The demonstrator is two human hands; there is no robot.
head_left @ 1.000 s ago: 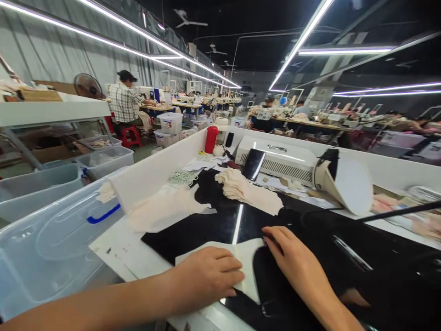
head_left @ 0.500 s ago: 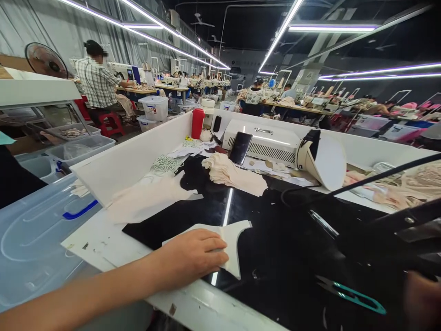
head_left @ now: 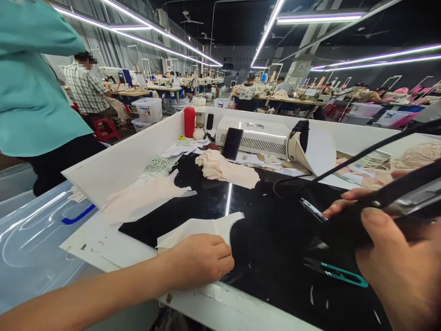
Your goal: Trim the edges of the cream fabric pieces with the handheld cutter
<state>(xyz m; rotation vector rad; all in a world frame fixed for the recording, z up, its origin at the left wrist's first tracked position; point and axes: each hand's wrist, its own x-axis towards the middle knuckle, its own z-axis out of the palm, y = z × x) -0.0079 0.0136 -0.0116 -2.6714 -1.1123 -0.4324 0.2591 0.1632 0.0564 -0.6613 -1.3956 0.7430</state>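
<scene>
My left hand rests at the near edge of the table, fingers curled and pinching the lower right edge of a cream cut fabric piece. The piece lies flat on a glossy black board. On the right, my right hand is wrapped round a black corded tool with a shiny side; its working end is dark and hard to make out. Teal thread snips lie beside that hand on the board. A slim silver pen-like item lies just left of the tool.
Another cream piece and a stack of cream pieces lie farther back. A phone leans on a white slotted machine. White side walls edge the table. A person in a teal shirt stands at left.
My right hand has come up from the lower right corner and gripped the black tool. My left fingers have curled from flat to a pinch. A person in teal has entered at left.
</scene>
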